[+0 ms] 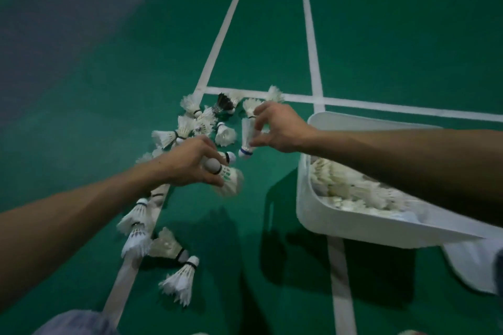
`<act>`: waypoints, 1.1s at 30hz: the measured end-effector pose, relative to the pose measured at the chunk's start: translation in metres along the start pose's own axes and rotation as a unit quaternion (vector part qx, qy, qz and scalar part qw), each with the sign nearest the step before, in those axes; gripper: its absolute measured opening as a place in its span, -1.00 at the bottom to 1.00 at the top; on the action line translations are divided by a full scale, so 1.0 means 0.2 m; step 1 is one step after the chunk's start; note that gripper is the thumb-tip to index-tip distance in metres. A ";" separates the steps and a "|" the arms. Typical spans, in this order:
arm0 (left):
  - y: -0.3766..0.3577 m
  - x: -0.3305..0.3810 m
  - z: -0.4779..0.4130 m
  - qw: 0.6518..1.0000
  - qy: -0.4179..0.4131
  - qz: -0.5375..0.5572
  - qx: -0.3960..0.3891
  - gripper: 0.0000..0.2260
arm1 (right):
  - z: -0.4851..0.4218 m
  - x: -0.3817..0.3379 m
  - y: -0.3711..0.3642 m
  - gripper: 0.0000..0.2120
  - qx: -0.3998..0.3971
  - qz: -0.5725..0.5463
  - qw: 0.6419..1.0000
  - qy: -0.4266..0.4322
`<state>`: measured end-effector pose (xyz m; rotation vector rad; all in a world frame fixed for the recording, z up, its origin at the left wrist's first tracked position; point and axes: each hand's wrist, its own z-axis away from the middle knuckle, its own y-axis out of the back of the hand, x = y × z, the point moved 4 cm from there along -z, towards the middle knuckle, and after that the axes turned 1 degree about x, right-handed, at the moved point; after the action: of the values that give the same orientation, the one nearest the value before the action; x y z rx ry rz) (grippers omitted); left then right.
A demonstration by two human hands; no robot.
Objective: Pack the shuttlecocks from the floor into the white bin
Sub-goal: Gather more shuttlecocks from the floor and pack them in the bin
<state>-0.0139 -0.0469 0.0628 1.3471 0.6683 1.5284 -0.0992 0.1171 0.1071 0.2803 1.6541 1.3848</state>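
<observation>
Several white shuttlecocks (197, 124) lie scattered on the green court floor, in a cluster at centre and a smaller group (163, 247) lower left. My left hand (190, 163) grips a shuttlecock (227, 177), cork toward me, feathers pointing right. My right hand (280, 128) pinches a second shuttlecock (247, 136) by its feathers, blue-banded cork hanging down. The white bin (307, 198) stands at the right, under my right forearm, with many shuttlecocks (351, 187) inside.
White court lines (217, 43) run across the green floor and meet behind the pile. One dark-feathered shuttlecock (224, 102) lies at the back of the cluster. A white shoe (471, 266) shows at the lower right, grey fabric (79, 323) at the bottom left.
</observation>
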 end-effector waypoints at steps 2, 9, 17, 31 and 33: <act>0.13 0.20 -0.03 1.000 -0.010 0.026 0.013 -0.68 | 0.11 0.09 0.21 -0.84 0.029 -0.017 0.999 -0.030; 0.30 0.85 -0.09 0.989 -0.020 0.142 -0.018 -0.73 | 0.50 0.56 0.60 -0.88 0.127 -0.110 0.976 -0.141; 0.01 1.09 -0.41 0.996 -0.050 0.050 -0.058 -0.71 | 0.76 0.98 0.44 -0.88 0.178 -0.156 0.943 -0.235; -0.29 1.01 -0.65 0.993 -0.071 0.036 -0.091 -0.68 | 0.70 1.17 0.10 -0.70 0.144 -0.134 0.926 -0.321; -0.31 1.00 -0.65 0.992 -0.070 0.038 -0.096 -0.68 | 0.68 1.18 0.06 -0.69 0.134 -0.123 0.929 -0.323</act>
<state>-0.1063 0.1825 0.0626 1.3321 0.3760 1.5009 -0.1284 0.3698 0.0094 0.5945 1.2570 0.7551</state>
